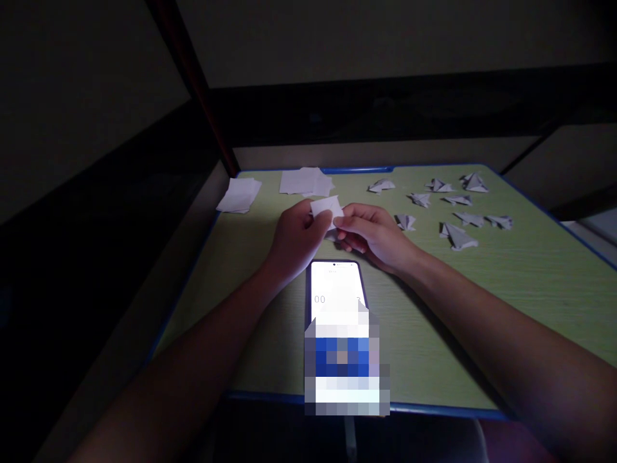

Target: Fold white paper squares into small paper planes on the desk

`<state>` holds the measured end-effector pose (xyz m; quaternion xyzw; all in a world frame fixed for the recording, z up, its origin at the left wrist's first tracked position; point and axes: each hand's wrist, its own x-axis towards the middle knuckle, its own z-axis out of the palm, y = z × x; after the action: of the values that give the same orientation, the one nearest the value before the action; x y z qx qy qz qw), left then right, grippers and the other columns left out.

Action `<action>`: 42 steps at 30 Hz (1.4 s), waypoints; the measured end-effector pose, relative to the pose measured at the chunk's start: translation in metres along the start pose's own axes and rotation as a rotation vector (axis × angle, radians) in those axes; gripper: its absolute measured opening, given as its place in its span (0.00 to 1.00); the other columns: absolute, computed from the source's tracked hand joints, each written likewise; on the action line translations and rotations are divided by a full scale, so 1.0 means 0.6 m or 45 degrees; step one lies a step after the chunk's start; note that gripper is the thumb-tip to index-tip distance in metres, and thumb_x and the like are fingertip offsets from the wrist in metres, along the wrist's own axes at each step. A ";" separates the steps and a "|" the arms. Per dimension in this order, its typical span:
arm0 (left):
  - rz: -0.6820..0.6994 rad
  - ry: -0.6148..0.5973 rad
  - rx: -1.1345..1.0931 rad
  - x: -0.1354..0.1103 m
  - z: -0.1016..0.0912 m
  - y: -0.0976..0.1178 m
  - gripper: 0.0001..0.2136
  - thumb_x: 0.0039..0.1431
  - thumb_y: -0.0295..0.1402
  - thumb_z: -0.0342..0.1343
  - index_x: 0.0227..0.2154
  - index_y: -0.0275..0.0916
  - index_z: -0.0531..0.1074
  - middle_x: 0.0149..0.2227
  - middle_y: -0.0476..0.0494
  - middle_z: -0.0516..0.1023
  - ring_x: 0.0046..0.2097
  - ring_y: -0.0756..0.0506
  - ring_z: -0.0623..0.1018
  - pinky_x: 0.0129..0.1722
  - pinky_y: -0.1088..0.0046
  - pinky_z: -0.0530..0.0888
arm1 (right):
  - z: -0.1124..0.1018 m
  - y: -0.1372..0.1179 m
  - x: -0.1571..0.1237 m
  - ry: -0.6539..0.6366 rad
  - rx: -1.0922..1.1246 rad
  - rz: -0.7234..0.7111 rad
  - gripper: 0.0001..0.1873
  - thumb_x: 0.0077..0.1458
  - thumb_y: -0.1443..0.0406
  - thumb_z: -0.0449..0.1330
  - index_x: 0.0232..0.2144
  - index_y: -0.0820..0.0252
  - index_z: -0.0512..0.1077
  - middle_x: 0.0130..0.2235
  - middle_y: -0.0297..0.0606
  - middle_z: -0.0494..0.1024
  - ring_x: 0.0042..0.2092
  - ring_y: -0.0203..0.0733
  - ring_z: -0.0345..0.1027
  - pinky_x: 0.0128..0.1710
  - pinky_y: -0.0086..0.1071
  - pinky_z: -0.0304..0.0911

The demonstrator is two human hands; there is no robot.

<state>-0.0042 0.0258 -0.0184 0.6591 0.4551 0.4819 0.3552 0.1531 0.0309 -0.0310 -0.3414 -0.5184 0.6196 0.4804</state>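
Observation:
Both of my hands hold one small white sheet of paper (327, 207) just above the middle of a pale green table (530, 276). My left hand (295, 236) pinches its left side with closed fingers. My right hand (370, 235) pinches its right edge between thumb and fingertips. The paper looks partly folded. Directly below my hands a phone (337, 289) lies flat with its screen lit.
Two stacks of flat white paper (240, 194) (305, 181) lie at the table's far left. Several folded paper figures (457, 236) are spread over the far right. The table has a blue rim (270, 396). The room around is dark.

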 end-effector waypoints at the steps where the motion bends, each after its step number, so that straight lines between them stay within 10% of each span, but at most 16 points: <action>1: -0.002 0.007 0.002 0.000 0.000 0.000 0.09 0.55 0.30 0.54 0.21 0.40 0.63 0.18 0.53 0.63 0.21 0.53 0.62 0.19 0.74 0.58 | -0.001 0.000 0.000 0.002 -0.005 0.000 0.09 0.49 0.65 0.67 0.22 0.60 0.71 0.21 0.30 0.72 0.18 0.27 0.56 0.18 0.29 0.49; 42: -0.035 0.144 0.047 0.008 -0.013 -0.001 0.10 0.54 0.32 0.52 0.19 0.41 0.59 0.17 0.53 0.62 0.21 0.52 0.62 0.20 0.73 0.57 | 0.007 0.001 -0.006 0.011 -0.087 -0.020 0.09 0.48 0.62 0.69 0.28 0.60 0.73 0.21 0.28 0.73 0.17 0.26 0.54 0.17 0.27 0.50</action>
<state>-0.0114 0.0306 -0.0155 0.6309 0.4922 0.5051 0.3233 0.1505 0.0261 -0.0308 -0.3561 -0.5398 0.5964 0.4755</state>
